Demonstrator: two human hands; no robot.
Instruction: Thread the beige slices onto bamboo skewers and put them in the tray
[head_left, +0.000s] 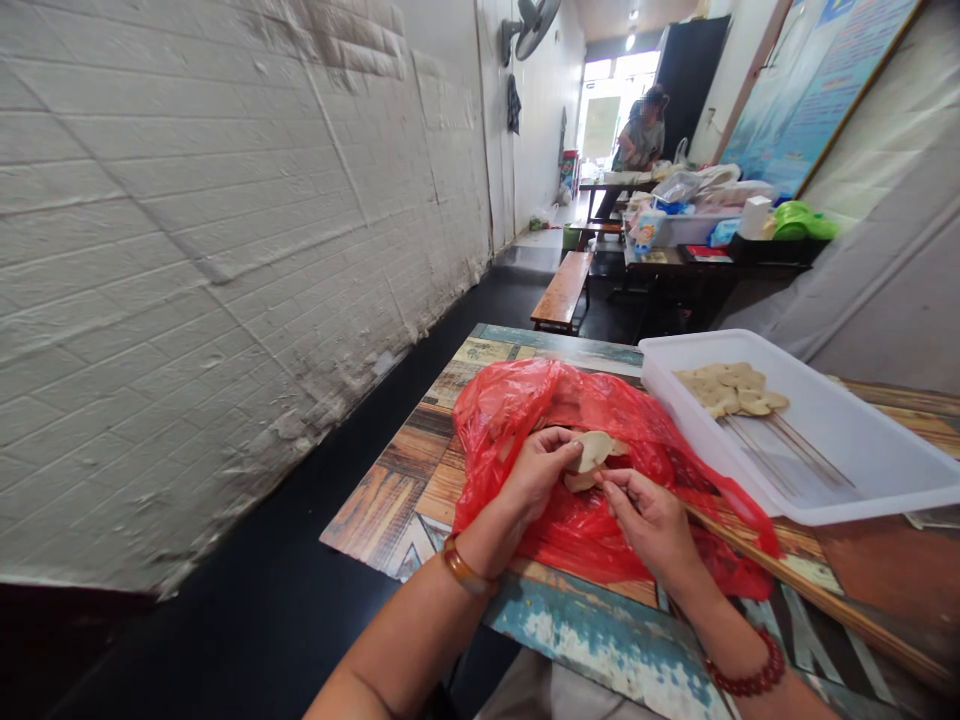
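My left hand [541,466] is closed on a pale beige, flat, roundish food slice [595,451], pinched between thumb and fingers. Close beside it, my right hand [646,512] is pinched on what looks like a thin bamboo skewer [598,472] whose tip meets the slice; most of it is hidden. Both hands are over an open, crumpled red plastic bag [504,405], where more beige slices show just below the held one. To the right, a white plastic tub [874,425] contains skewered beige slices [731,385] with their bare sticks pointing toward me.
A bundle of bamboo skewers [825,580] lies across the right side of the patterned wooden table [397,480]. Beyond it stand a wooden bench [562,290] and another table loaded with bags and containers. A person [643,130] is at the far end. A white brick-patterned wall runs along the left.
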